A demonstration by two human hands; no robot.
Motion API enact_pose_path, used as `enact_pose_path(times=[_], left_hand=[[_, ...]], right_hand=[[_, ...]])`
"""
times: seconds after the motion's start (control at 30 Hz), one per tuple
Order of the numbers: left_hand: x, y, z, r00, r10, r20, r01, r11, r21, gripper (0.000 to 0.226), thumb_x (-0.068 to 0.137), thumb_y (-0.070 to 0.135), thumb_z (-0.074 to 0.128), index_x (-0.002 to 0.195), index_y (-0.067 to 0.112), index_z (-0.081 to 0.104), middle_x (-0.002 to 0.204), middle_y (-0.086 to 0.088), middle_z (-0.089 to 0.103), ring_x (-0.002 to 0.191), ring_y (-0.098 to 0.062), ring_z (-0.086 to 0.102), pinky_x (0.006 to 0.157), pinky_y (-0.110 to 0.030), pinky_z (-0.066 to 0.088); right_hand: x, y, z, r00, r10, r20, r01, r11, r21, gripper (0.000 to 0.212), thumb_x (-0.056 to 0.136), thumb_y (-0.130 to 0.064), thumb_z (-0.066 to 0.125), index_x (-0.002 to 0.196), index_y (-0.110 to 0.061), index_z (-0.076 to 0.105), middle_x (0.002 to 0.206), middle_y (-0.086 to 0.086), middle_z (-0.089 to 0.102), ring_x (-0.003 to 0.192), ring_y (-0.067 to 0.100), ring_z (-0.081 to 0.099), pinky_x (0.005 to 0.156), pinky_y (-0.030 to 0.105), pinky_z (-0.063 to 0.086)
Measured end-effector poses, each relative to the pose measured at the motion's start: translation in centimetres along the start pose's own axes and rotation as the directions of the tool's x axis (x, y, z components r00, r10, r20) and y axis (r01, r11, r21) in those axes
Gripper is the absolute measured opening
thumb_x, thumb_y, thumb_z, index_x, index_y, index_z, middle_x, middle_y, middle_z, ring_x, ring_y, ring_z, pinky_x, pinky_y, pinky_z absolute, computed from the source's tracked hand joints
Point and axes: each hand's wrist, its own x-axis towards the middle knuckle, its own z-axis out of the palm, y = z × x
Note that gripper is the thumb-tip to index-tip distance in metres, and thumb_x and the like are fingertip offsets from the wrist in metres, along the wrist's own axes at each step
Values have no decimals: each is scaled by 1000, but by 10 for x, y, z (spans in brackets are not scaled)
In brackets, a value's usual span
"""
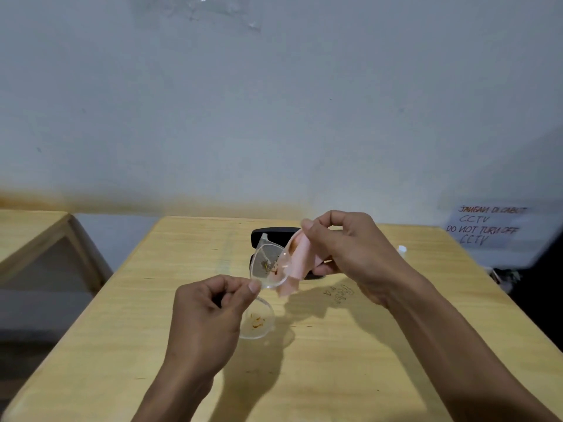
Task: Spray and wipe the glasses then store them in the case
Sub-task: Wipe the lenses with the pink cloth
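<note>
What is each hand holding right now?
Left hand: pinching the clear glasses at the frame.
Right hand: gripping the pink cloth against a lens.

Counter: I see a light wooden top with pale grain; dark handwriting I can't read sits right of centre.
Second counter: I see another wooden top at far left, apart from the main one, with a gap between them.
Wall: pale grey-white from my view, with a brownish stain along its base.
Paper sign: I read handwritten "DO NOT TURN OFF CCTV" on the wall at right.
Clear tape: I make out a shiny transparent patch high on the wall.
</note>
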Motion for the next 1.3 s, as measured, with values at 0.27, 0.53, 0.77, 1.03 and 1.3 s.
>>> enact_pose_path(times=[0.27, 0.53, 0.77, 1.03, 1.3], left_hand=[[-2, -2, 12, 999, -19, -26, 20, 1000, 23, 22, 81, 17, 78, 61, 8, 73, 61, -10, 44, 57, -16, 34, 57, -27, 33], [-3, 1, 18, 999, -31, -20, 32, 999, 20, 24, 80, 20, 79, 59, 9, 72, 64, -17, 53, 61, -18, 41, 59, -27, 37], [-7, 8, 20, 1000, -11, 8, 11, 1000, -6, 22, 77, 23, 78, 65, 5, 74, 66, -27, 58, 63, -20, 43, 61, -31, 37], [-6, 10, 16, 999, -15, 36, 16, 1000, -26, 21, 78, 23, 78, 64, 7, 76, 83, -40, 64, 69, -22, 53, 70, -32, 43], [-2, 6, 14, 988, 2, 153, 3, 999, -34, 31, 69, 33, 79, 75, 3, 77, 72, -30, 60, 75, -20, 51, 62, -10, 51]], right_hand=[[-17, 0, 9, 993, 31, 112, -46, 990, 135, 25, 96, -33, 64, 91, -9, 65, 91, 30, 73, 71, 23, 68, 63, 37, 57], [-22, 14, 14, 988, -17, 150, -5, 989, 146, 20, 96, -24, 62, 93, -20, 81, 101, 6, 78, 79, 8, 65, 77, 31, 57], [-17, 31, 24, 967, -250, -57, 253, 965, 68, 5, 85, -15, 80, 88, -18, 79, 78, 12, 74, 55, 20, 61, 57, 33, 55], [-11, 39, 22, 962, -269, -44, 272, 957, 99, 11, 86, -13, 77, 97, -12, 78, 61, -12, 66, 47, 16, 61, 52, 28, 55], [-5, 41, 18, 937, -345, -54, 348, 935, 69, 12, 87, -13, 77, 98, -10, 78, 64, -18, 70, 51, 4, 56, 53, 23, 49]])
